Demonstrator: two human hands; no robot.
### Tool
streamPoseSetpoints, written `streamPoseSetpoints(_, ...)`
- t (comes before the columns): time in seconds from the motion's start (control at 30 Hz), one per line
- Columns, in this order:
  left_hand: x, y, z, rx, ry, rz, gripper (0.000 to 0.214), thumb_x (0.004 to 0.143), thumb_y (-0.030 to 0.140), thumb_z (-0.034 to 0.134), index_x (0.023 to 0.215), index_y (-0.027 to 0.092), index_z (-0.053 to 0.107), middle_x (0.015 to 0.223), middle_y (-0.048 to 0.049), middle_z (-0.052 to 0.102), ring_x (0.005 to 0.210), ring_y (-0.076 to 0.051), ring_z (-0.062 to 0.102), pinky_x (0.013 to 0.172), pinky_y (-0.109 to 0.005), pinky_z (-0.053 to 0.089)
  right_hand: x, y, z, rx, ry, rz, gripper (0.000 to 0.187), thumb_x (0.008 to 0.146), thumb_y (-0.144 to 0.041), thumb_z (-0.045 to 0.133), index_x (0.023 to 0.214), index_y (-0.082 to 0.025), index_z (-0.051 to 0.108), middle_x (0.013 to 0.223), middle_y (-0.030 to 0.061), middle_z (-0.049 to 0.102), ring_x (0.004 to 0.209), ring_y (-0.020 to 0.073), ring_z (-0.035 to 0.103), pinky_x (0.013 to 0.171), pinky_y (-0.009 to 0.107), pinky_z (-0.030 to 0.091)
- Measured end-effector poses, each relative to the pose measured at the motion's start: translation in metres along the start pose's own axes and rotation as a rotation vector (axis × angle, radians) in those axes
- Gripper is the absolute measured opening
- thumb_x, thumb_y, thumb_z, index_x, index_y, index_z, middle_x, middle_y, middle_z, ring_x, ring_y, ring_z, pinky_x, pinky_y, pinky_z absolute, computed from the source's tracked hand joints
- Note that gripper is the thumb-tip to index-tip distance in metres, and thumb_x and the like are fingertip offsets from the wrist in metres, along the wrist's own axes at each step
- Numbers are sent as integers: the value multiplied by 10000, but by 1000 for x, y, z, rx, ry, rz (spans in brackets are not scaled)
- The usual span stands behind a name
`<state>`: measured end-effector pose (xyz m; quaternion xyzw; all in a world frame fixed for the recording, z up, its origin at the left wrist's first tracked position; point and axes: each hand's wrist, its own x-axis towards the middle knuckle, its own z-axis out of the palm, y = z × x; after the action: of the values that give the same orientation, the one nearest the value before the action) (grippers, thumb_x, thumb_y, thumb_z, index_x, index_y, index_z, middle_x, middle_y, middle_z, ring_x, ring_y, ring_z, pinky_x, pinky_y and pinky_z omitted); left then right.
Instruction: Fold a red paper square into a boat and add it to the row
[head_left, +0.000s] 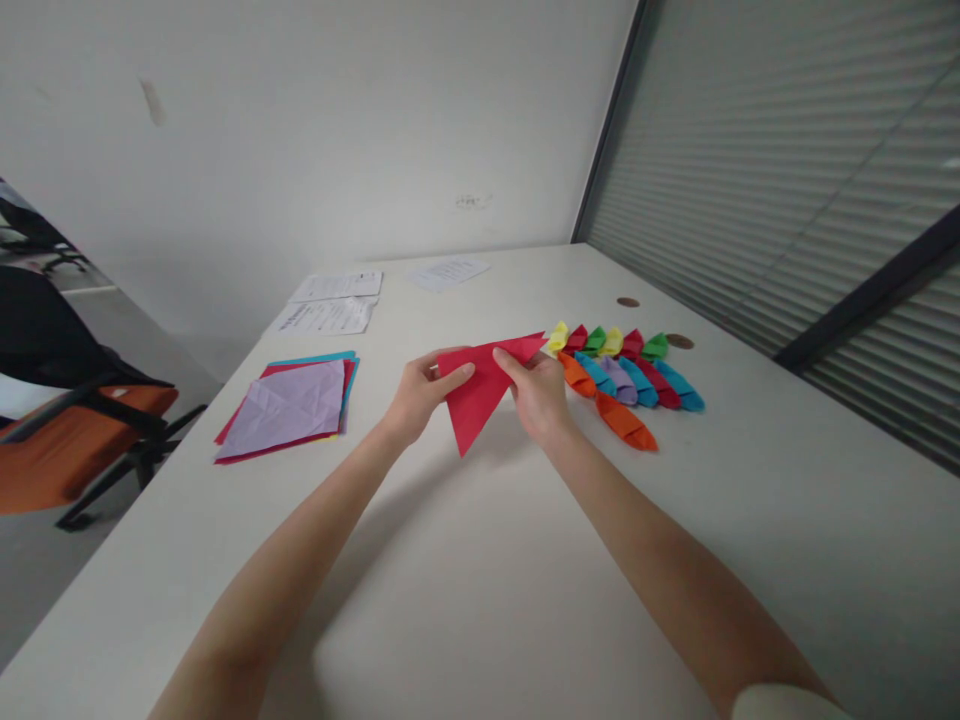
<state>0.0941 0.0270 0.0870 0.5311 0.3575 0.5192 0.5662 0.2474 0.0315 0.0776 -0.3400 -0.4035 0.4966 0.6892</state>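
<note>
Both of my hands hold a red sheet of paper (484, 385) folded into a triangle, lifted slightly above the white table (480, 570). My left hand (420, 395) pinches its left corner with thumb and fingers closed on it. My right hand (538, 395) grips the upper right part, fingers closed round the edge. The triangle's lower tip points down toward the table.
A stack of coloured square sheets (289, 405), lilac on top, lies to the left. Several folded paper boats (626, 375) in mixed colours sit in rows to the right. Printed papers (334, 305) lie at the far edge. An orange chair (71, 430) stands left of the table.
</note>
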Motion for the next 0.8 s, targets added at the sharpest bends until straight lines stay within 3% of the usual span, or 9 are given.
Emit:
streamPoseSetpoints(0.13,0,-4,2,59,-22,-41,422,593,418,866,847,97,762,811,-104,750,748,-214,683,719,-321,538,-1,2,1,-16,31,-36,295,619,-390,828,780,-192,680,756,34,731,817,236,695,724,355,544)
streamPoseSetpoints(0.27,0,-3,3,123,12,-30,403,597,423,859,825,103,767,803,-90,752,689,-181,664,650,-283,524,0,2,0,-17,49,-43,301,612,-392,828,776,-193,671,735,25,723,799,224,692,706,341,544)
streamPoseSetpoints(0.37,0,-3,2,150,-47,-56,432,612,453,843,848,100,763,781,-80,742,650,-167,652,608,-275,519,4,-1,-2,-3,71,-68,293,629,-396,813,777,-195,659,765,27,729,811,221,693,716,344,546)
streamPoseSetpoints(0.47,-1,-3,1,188,-118,-86,432,617,474,834,793,89,747,655,-54,698,538,-133,605,525,-252,497,8,-3,-5,3,101,-95,304,627,-400,810,785,-193,653,799,36,736,849,225,692,731,345,548)
streamPoseSetpoints(0.6,-2,-2,1,252,-117,-53,420,635,496,816,689,96,702,524,-14,615,426,-96,528,431,-218,441,10,-5,-6,-17,102,-103,301,636,-407,803,776,-192,646,813,45,737,877,230,689,744,348,549)
streamPoseSetpoints(0.8,-3,1,3,229,-162,-63,461,676,551,768,761,102,709,564,-10,625,451,-92,521,452,-216,437,9,-6,-5,9,118,-121,290,642,-403,802,761,-192,642,800,36,732,872,224,685,745,344,547)
